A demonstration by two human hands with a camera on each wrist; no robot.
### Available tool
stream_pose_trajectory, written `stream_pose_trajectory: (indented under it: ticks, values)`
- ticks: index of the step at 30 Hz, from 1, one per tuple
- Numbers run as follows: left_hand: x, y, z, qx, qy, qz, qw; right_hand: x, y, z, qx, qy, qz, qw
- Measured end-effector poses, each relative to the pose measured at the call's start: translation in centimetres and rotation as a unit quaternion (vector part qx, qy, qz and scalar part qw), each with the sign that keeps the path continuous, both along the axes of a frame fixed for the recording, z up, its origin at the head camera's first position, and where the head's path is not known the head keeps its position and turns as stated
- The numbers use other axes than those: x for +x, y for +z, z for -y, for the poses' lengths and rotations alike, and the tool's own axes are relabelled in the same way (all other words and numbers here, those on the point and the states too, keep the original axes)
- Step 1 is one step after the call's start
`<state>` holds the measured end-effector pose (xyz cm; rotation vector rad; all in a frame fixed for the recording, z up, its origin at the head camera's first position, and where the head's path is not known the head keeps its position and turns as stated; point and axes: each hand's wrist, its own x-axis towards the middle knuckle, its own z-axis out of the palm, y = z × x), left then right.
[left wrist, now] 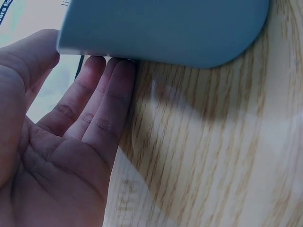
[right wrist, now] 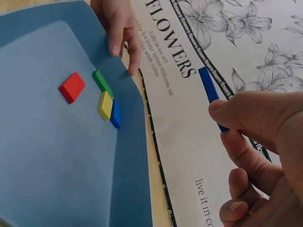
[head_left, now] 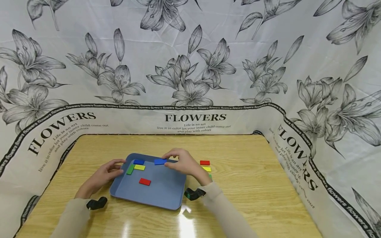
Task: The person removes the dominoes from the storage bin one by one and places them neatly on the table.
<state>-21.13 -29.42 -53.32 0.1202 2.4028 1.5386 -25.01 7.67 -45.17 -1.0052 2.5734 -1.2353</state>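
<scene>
My right hand point(head_left: 183, 162) pinches a blue rectangular block point(head_left: 160, 161) between thumb and fingers, over the far side of a blue-grey tray point(head_left: 166, 203). In the right wrist view that block point(right wrist: 211, 96) juts out past the thumb tip. My left hand point(head_left: 104, 175) is at the tray's left side, its fingertips touching the rim and outer wall; the left wrist view shows these fingers point(left wrist: 106, 104) fairly straight. Inside the tray, a green block point(head_left: 130, 169), a yellow block point(head_left: 139, 167) and another blue block point(head_left: 138, 162) lie close together. A red block point(head_left: 145, 181) lies nearer the middle.
On the wooden table point(head_left: 244, 191), right of the tray, lie a red block point(head_left: 204, 162), a yellow block point(head_left: 206, 169) and a green one point(head_left: 210, 176) partly hidden by my right wrist. A flower-printed curtain point(head_left: 193, 82) borders the table's back and sides.
</scene>
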Motion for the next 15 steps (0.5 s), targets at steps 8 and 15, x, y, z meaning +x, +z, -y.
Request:
stream_pose_trajectory:
  ticks: [8, 15]
  values:
    - [0.0, 0.0, 0.0, 0.004, 0.002, 0.005, 1.0000, 0.1, -0.5, -1.8, -0.011, -0.028, 0.013, 0.9995]
    - [0.1, 0.1, 0.0, 0.004, 0.002, 0.005, 1.0000, 0.3, -0.8, -3.5, -0.019, -0.053, 0.019, 0.9982]
